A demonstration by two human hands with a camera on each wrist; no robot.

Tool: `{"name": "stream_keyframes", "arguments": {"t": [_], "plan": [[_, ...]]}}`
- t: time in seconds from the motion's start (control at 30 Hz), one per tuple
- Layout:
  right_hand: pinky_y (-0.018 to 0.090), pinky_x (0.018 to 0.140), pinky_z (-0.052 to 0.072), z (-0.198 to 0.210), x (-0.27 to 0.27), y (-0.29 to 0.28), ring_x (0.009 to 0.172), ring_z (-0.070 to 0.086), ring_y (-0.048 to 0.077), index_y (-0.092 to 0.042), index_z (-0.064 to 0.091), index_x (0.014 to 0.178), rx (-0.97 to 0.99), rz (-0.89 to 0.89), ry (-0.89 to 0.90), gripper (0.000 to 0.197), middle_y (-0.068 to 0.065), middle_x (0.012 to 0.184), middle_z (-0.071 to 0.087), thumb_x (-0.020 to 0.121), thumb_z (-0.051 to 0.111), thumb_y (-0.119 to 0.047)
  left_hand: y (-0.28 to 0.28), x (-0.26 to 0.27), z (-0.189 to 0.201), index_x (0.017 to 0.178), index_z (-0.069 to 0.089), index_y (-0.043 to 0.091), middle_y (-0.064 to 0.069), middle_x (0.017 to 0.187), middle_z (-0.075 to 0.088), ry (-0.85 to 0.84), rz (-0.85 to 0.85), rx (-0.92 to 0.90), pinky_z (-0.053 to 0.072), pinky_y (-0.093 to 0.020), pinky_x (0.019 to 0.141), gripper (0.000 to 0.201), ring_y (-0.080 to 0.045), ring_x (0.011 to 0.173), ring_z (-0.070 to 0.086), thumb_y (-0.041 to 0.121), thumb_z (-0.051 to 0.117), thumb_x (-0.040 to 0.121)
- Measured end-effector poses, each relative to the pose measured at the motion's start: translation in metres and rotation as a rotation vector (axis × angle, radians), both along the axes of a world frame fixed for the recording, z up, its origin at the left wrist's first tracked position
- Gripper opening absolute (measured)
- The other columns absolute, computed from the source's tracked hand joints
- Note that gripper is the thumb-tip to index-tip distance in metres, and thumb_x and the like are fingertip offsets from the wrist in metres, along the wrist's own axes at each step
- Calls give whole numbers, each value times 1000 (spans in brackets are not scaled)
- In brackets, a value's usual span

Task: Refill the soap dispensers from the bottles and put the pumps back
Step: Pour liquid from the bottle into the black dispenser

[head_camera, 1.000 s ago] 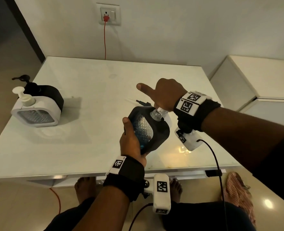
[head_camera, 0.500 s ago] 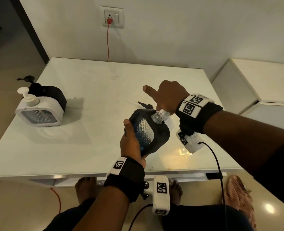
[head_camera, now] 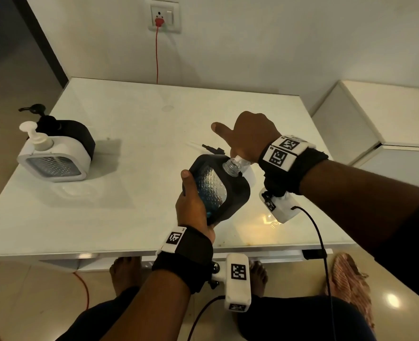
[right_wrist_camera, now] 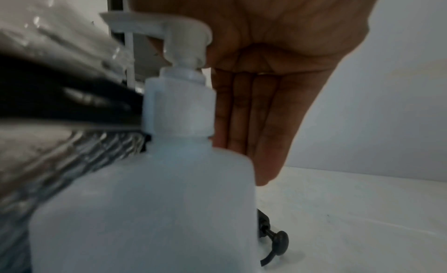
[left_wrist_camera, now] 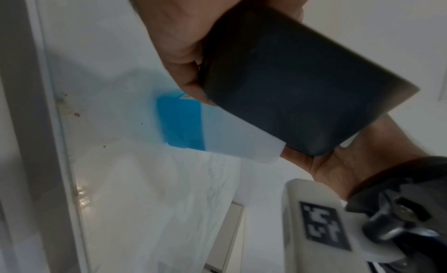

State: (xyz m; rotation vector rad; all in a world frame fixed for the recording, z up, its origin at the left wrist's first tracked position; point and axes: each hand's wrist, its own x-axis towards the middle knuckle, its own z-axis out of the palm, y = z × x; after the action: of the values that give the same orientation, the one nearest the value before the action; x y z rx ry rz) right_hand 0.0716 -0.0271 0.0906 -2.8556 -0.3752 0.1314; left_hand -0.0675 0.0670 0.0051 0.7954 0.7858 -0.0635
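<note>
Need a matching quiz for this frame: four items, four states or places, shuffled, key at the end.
Things:
1. held black dispenser
2. white refill bottle
3. white dispenser
4. loose black pump

States:
A. lying on the table, beyond the hands
B. tilted, neck open, gripped by the left hand
C. standing at the table's left, pump fitted
D. its pump head under the right hand

Pairs: 1-B, 2-D, 3-C, 4-A

refill bottle [right_wrist_camera: 145,210] blurred (base cropped)

Black dispenser [head_camera: 224,185], textured window; white bottle [right_wrist_camera: 145,210].
</note>
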Motion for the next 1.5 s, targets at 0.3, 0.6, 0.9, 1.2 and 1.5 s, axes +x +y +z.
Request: {"name": "stream_keyframes", "arguments": {"t": [0.3, 0.6, 0.9, 1.2, 1.5], "plan": [[42, 81, 55, -1, -2, 0, 76, 66, 27, -15, 55, 61, 5, 3, -41, 71, 5, 76, 71, 92, 38, -77, 0, 0, 0, 123, 67, 28, -9, 120, 75, 10, -9, -7, 64, -45, 79, 58, -34, 106, 73, 75, 45, 95], [41, 82, 55, 7, -3, -2, 68, 66, 24, -9, 66, 65, 25, 1, 45, 86, 5, 68, 70, 88, 32, -84, -2, 0, 0, 135, 63, 28, -8, 127, 72, 9, -4, 7, 61, -55, 94, 83, -35, 111, 70, 84, 47, 76], [43, 80, 57, -2, -3, -1, 68, 67, 22, -9, 67, 68, 23, 1, -48, 86, 3, 67, 70, 84, 35, -87, -2, 1, 0, 136, 62, 27, -9, 127, 72, 4, 6, 12, 61, -55, 94, 68, -36, 111, 70, 76, 44, 93], [36, 69, 51, 6, -1, 3, 63, 63, 22, -11, 54, 55, -18, 22, -1, 84, 3, 60, 63, 83, 35, -89, -1, 0, -2, 130, 63, 29, -9, 127, 72, 24, 1, 2, 61, -53, 93, 63, -36, 112, 69, 77, 45, 93], [43, 79, 58, -4, 1, 1, 68, 67, 22, -11, 64, 66, 10, -11, -56, 87, 3, 67, 70, 81, 33, -90, -2, 2, -5, 136, 62, 28, -8, 128, 71, 32, 14, -4, 60, -57, 96, 70, -37, 113, 69, 79, 47, 91]]}}
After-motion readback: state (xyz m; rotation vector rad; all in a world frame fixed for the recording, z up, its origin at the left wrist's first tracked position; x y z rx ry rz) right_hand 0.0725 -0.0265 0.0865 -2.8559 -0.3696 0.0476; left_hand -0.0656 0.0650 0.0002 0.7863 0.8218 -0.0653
